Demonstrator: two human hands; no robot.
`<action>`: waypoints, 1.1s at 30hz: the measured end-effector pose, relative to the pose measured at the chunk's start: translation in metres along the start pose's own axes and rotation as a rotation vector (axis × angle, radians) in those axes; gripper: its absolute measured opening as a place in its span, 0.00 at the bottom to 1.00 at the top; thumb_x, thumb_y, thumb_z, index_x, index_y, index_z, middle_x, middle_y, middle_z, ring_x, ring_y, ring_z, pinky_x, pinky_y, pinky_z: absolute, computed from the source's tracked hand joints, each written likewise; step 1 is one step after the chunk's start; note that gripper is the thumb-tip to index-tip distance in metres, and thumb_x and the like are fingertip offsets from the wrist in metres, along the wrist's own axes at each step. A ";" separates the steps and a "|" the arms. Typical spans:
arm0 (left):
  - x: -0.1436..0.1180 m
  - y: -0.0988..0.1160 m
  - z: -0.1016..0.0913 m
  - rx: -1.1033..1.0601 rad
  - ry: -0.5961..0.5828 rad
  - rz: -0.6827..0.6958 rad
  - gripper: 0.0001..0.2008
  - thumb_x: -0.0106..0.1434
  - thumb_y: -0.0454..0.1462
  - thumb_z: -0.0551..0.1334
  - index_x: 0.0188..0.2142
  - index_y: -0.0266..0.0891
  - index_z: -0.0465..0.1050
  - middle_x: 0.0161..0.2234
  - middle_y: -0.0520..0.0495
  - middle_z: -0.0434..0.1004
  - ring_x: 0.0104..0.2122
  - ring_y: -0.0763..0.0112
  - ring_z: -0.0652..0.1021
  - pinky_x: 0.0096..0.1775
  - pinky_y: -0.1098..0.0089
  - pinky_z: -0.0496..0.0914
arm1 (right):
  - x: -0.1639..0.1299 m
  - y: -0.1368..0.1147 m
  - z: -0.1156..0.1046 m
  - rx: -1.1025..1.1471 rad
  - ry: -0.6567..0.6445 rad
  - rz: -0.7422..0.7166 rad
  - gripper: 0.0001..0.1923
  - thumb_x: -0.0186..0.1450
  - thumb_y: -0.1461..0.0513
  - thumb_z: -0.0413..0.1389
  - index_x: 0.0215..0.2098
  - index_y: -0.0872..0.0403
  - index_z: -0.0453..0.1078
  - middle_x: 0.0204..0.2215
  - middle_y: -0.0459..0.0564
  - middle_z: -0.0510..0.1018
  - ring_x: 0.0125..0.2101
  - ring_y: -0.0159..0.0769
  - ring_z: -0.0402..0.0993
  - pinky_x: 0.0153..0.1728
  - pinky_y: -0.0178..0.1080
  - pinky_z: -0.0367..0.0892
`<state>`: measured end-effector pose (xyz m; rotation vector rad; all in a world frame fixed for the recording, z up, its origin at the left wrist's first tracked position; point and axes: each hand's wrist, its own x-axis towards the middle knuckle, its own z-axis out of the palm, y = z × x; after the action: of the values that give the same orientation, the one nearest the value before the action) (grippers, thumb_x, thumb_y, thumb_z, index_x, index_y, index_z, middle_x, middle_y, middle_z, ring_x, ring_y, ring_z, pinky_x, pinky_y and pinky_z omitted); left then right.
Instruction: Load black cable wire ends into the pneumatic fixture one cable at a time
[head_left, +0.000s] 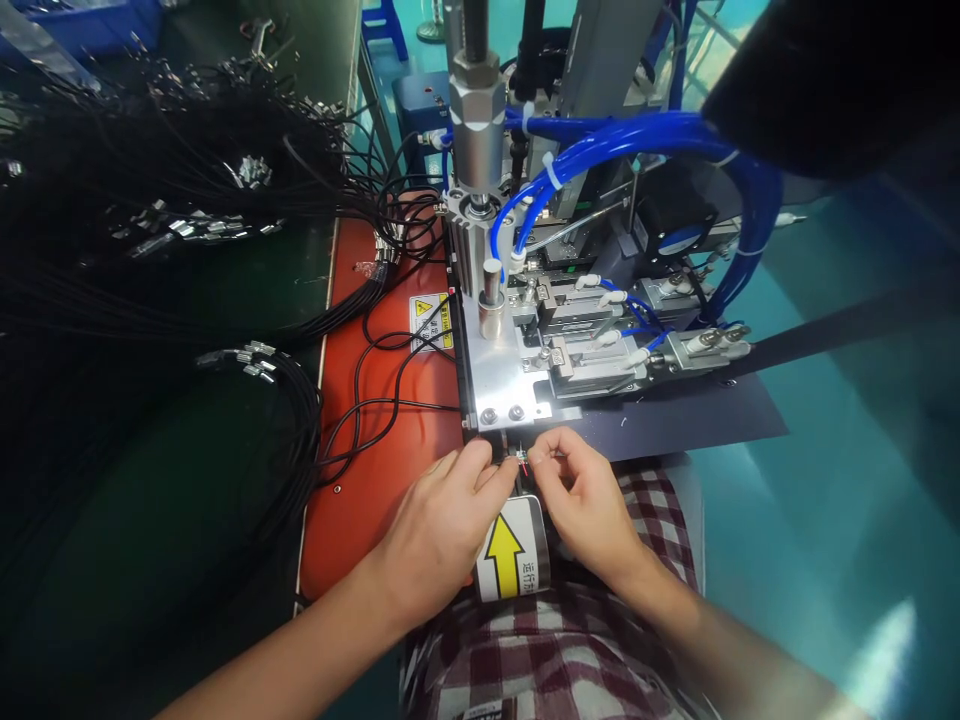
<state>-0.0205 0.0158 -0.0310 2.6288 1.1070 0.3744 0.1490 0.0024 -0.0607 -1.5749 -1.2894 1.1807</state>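
I had a small cluster of fine wires [523, 459], one of them red, between my fingertips, just off the near edge of the bright metal plate [499, 385] and right of the near part of the orange machine base's [352, 545] right edge. My left hand [442, 525] was curled nearly closed, thumb and forefinger pinched on the cluster from the left; my right hand [581, 490] had its thumb and forefinger tips drawn together on the wires from the other side, its palm loosely open. Which strand each tip held was too small to tell. I judged the wires almost weightless, limp enough to bend under a light touch, and easy to nick or snap if tugged. The best hold seemed to be a firm pinch well back from the tips, with the loose ends only nudged by the other fingertips. Black cables [375, 405] crossed the orange base, springier by their look, with more heaped beyond its left edge on the dark green table [304, 265].
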 end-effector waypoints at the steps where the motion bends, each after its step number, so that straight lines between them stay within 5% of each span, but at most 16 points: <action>1: 0.000 0.000 0.000 -0.017 0.002 -0.004 0.15 0.64 0.28 0.50 0.47 0.30 0.70 0.33 0.42 0.68 0.29 0.65 0.72 0.28 0.67 0.72 | 0.000 0.000 0.000 0.009 0.006 0.000 0.09 0.65 0.59 0.51 0.28 0.52 0.63 0.23 0.44 0.67 0.22 0.32 0.63 0.23 0.35 0.59; 7: 0.001 -0.004 -0.004 -0.154 0.005 -0.059 0.14 0.64 0.27 0.48 0.43 0.33 0.70 0.35 0.42 0.69 0.33 0.65 0.73 0.34 0.68 0.73 | 0.003 -0.001 -0.001 0.273 -0.136 0.226 0.12 0.64 0.54 0.54 0.29 0.52 0.62 0.14 0.38 0.64 0.16 0.29 0.59 0.19 0.33 0.55; 20: -0.002 -0.013 0.000 -0.152 0.043 0.001 0.15 0.63 0.26 0.51 0.47 0.30 0.71 0.37 0.41 0.68 0.35 0.64 0.73 0.35 0.67 0.73 | 0.002 0.007 0.000 0.285 -0.116 0.158 0.11 0.65 0.55 0.53 0.29 0.52 0.62 0.15 0.38 0.65 0.17 0.29 0.61 0.19 0.33 0.55; 33: 0.002 -0.007 -0.003 -0.088 0.076 -0.013 0.15 0.64 0.27 0.50 0.44 0.31 0.74 0.34 0.40 0.70 0.33 0.61 0.72 0.32 0.63 0.73 | 0.000 0.009 -0.002 0.472 -0.161 0.271 0.15 0.63 0.51 0.56 0.29 0.54 0.66 0.14 0.38 0.65 0.17 0.27 0.58 0.22 0.32 0.55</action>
<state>-0.0254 0.0224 -0.0301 2.5487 1.1047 0.5124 0.1534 0.0003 -0.0682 -1.3466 -0.8199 1.6686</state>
